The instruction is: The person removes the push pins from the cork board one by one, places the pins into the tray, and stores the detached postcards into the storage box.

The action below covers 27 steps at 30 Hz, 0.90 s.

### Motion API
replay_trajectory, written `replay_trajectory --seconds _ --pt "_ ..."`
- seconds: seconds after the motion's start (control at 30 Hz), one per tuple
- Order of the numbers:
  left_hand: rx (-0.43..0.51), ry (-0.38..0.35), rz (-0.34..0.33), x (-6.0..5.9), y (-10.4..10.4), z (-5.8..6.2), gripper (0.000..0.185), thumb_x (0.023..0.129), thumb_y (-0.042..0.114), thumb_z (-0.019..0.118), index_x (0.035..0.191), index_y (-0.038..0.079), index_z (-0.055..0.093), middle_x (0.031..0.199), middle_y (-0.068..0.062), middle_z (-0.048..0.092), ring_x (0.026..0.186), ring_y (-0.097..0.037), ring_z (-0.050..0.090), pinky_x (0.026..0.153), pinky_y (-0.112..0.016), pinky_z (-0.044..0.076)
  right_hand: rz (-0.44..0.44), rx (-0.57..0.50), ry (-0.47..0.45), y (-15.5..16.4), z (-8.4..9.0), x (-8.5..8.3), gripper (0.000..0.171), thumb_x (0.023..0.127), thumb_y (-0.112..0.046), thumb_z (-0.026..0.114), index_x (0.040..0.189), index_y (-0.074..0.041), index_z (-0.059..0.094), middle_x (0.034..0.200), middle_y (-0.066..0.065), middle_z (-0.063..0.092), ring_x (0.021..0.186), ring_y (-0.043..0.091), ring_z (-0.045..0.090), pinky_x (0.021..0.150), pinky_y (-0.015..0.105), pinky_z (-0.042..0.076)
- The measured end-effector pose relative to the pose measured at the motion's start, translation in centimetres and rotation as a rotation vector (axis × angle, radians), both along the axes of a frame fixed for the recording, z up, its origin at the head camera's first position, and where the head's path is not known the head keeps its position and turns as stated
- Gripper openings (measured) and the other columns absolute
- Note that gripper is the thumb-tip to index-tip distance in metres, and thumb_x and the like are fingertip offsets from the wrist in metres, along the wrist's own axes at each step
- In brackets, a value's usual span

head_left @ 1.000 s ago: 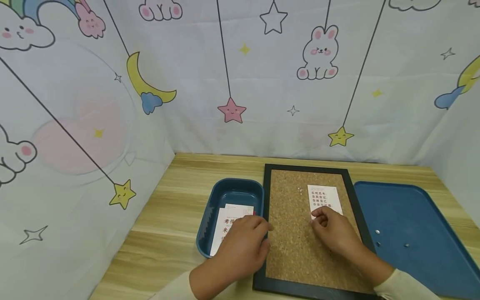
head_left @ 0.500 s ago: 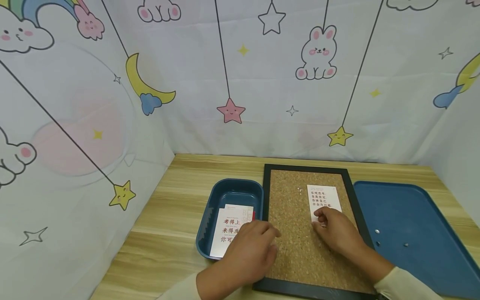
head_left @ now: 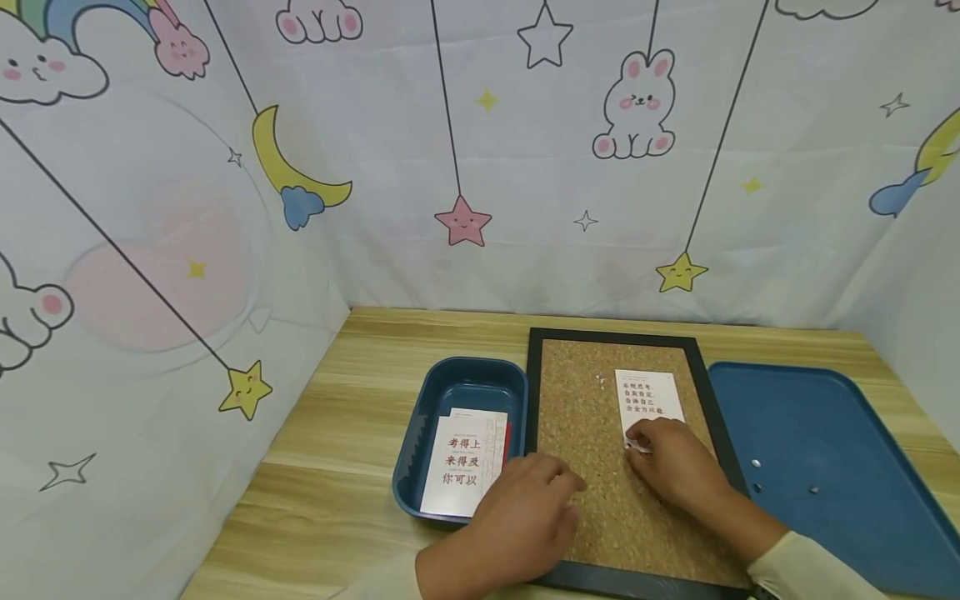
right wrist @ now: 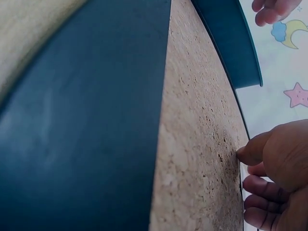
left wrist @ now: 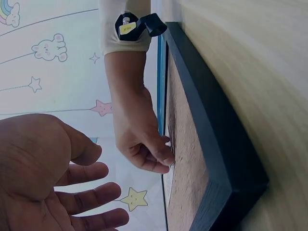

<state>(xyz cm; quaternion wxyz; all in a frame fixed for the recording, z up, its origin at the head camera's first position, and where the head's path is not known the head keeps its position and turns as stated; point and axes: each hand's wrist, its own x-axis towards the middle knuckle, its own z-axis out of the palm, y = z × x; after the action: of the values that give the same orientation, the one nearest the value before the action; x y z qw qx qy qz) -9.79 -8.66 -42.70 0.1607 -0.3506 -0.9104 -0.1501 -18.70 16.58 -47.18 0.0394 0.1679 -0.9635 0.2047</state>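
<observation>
My right hand pinches the lower left corner of the card, which stands lengthwise toward the top of the frame on the cork board. My left hand, lower centre, hovers loose-fingered and empty, farther away.

The left hand slides off the card in the small blue bin, uncovering its print, and onto the cork board, while the right hand creeps down the board's white card.
</observation>
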Motion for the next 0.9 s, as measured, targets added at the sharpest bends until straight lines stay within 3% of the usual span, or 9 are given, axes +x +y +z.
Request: replay_trajectory --seconds 0.17,0.47,0.9 --pt "-0.042 -0.046 -0.021 0.1 0.6 -0.2 0.022 0.094 0.022 0.072 0.115 0.016 0.072 0.110 0.004 0.066 0.109 -0.011 0.059 0.091 -0.032 0.048 0.006 0.037 -0.008 -0.1 0.2 0.0 0.013 0.087 -0.016 0.081 0.097 -0.009 0.075 0.087 0.000 0.068 0.084 0.020 0.065 0.073 0.043 0.055" --pt "-0.093 0.016 -0.023 -0.1 1.7 -0.8 0.021 0.092 0.023 0.070 0.112 0.018 0.072 0.106 0.005 0.066 0.106 -0.012 0.061 0.091 -0.032 0.048 0.006 0.099 -0.034 -0.3 0.5 -0.2 0.008 0.088 -0.018 0.080 0.094 -0.013 0.077 0.089 -0.001 0.070 0.085 0.020 0.066 0.075 0.044 0.055" --pt "-0.302 -0.167 0.033 -0.9 4.2 -0.4 0.020 0.095 0.034 0.067 0.108 0.020 0.072 0.109 0.006 0.065 0.105 -0.013 0.059 0.083 -0.033 0.049 -0.006 0.102 -0.031 -0.4 0.5 -0.2 0.005 0.088 -0.018 0.079 0.092 -0.015 0.078 0.090 0.000 0.071 0.087 0.021 0.067 0.074 0.046 0.056"
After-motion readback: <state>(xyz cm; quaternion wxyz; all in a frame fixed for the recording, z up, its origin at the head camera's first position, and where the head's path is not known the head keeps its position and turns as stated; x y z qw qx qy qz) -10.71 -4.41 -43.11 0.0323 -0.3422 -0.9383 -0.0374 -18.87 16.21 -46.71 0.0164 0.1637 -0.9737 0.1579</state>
